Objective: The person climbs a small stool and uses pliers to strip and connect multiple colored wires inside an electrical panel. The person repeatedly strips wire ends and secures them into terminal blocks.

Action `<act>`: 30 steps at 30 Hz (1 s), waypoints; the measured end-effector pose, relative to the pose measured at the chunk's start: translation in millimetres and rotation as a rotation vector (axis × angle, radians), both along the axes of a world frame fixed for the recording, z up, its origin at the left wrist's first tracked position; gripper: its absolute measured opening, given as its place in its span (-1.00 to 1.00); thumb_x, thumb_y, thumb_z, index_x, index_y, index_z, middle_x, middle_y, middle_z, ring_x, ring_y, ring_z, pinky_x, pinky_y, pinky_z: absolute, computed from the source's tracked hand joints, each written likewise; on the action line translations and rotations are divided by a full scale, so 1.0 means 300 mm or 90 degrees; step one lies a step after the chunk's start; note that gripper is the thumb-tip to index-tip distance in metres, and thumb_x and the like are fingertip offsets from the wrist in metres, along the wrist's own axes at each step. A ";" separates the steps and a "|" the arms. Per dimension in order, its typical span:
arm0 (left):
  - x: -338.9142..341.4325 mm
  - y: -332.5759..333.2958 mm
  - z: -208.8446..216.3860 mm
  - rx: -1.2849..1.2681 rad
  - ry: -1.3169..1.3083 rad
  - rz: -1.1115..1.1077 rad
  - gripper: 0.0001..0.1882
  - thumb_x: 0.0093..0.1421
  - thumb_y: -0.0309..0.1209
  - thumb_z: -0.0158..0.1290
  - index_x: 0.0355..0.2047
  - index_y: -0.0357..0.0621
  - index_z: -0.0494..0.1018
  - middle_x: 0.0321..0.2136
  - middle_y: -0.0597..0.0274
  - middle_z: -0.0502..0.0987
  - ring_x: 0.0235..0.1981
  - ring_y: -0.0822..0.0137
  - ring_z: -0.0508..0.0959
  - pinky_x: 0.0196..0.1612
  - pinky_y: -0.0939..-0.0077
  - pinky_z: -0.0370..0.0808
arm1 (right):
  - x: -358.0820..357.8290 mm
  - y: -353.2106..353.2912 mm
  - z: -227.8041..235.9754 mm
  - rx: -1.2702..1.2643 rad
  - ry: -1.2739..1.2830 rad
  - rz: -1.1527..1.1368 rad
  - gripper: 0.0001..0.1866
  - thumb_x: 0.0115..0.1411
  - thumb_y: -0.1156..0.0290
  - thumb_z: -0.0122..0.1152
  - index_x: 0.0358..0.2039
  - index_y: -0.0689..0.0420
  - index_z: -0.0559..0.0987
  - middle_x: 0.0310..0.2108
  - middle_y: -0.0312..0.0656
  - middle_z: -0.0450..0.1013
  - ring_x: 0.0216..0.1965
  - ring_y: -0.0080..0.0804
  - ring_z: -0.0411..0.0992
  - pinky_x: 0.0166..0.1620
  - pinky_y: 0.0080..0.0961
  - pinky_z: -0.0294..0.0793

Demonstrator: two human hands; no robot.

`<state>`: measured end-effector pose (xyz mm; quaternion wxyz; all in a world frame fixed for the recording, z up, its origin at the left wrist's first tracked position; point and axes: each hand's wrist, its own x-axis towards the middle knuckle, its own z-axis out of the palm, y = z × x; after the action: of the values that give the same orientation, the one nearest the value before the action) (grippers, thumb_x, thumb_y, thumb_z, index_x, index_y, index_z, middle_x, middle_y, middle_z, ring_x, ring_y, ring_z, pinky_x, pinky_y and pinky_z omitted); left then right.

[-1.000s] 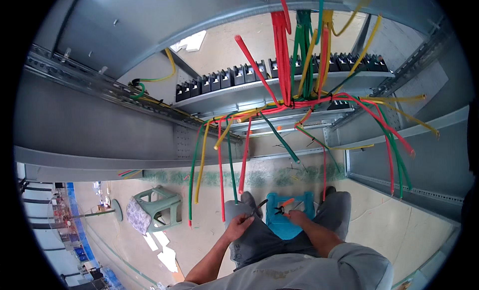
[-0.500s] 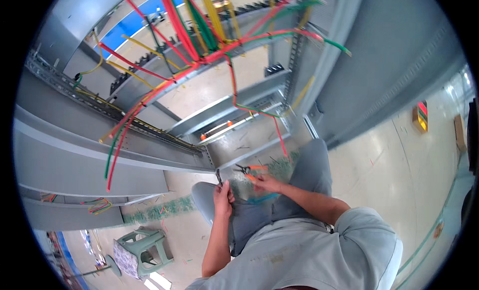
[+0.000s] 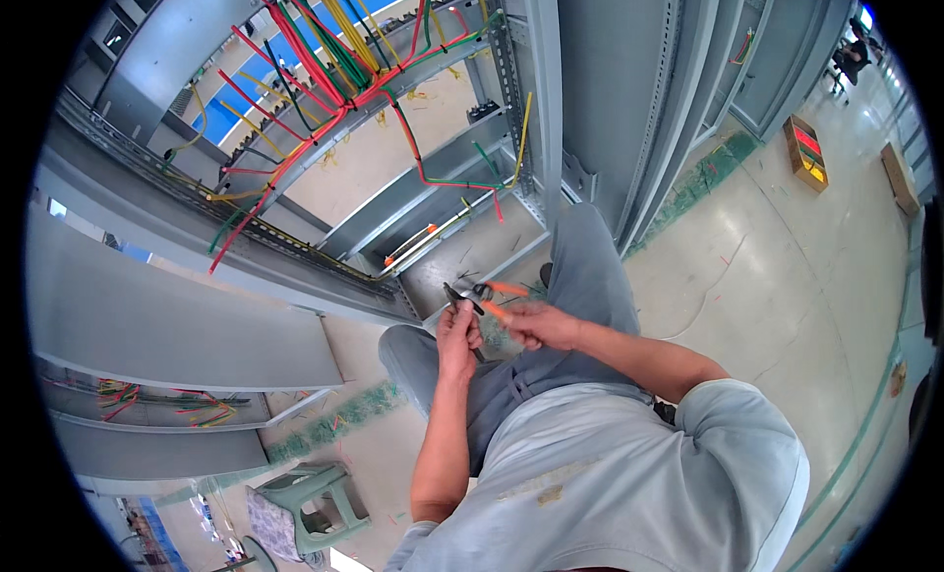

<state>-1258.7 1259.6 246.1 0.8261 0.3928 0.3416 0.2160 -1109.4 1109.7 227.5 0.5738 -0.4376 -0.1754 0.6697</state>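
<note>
At the far left, loose red, green and yellow wire ends (image 3: 120,395) are contained in a low opening of a grey metal cabinet section. Below and to the right of these, a green stool (image 3: 295,485) is placed on the floor (image 3: 737,356), with a patterned cloth (image 3: 273,525) laid over its seat. Above, a harness of red, green and yellow wires (image 3: 342,108) is suspended across the open grey cabinet frame, its free ends being spread outward. At centre, a short dark piece (image 3: 451,291) is gripped by the left hand (image 3: 458,338), its upper end being exposed above the fingers. Immediately to the right, orange-handled pliers (image 3: 507,289) are positioned with their dark head at the exposed end of the piece; whether the jaws are closed on it cannot be determined. One handle of the pliers is gripped by the right hand (image 3: 543,324), and the handles are spread apart. Both hands are held above the lap, between the knees of the grey trousers (image 3: 590,267). Farther right, an open box (image 3: 806,154) with red and yellow contents is placed on the floor, and another brown box (image 3: 899,177) is located beyond it.
</note>
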 end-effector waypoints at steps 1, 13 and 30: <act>-0.003 0.007 0.008 0.003 -0.005 0.018 -0.79 0.36 -0.28 0.17 -0.25 0.00 0.34 -0.55 0.48 0.33 -0.68 0.65 0.17 -0.64 0.68 0.06 | 0.029 -0.014 0.001 0.004 0.039 -0.038 -0.77 0.43 0.16 0.11 -0.22 0.05 0.43 -0.52 -0.37 0.34 -0.59 -0.63 0.25 -0.55 -0.63 0.21; -0.278 0.211 0.139 0.222 0.045 0.128 -0.85 0.46 -0.28 0.00 -0.18 -0.06 0.44 -0.56 0.41 0.35 -0.73 0.61 0.15 -0.68 0.65 0.03 | 0.588 0.362 -0.273 -0.101 -0.156 -0.482 -0.84 0.42 0.27 0.03 -0.25 0.07 0.42 -0.45 -0.26 0.46 -0.57 -0.54 0.37 -0.53 -0.52 0.36; -0.100 0.304 -0.080 0.169 0.051 0.120 -0.82 0.46 -0.29 0.00 -0.12 -0.12 0.46 -0.60 0.43 0.35 -0.75 0.64 0.14 -0.71 0.68 0.00 | 0.779 0.437 -0.509 -0.160 -0.722 -0.356 -0.85 0.36 0.40 0.04 -0.21 0.23 0.47 -0.44 -0.17 0.53 -0.51 -0.39 0.58 -0.45 -0.43 0.58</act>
<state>-1288.8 1350.7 222.0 0.7285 0.4734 0.3780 0.3197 -875.6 1240.8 74.6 0.4894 -0.8166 -0.2512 0.1748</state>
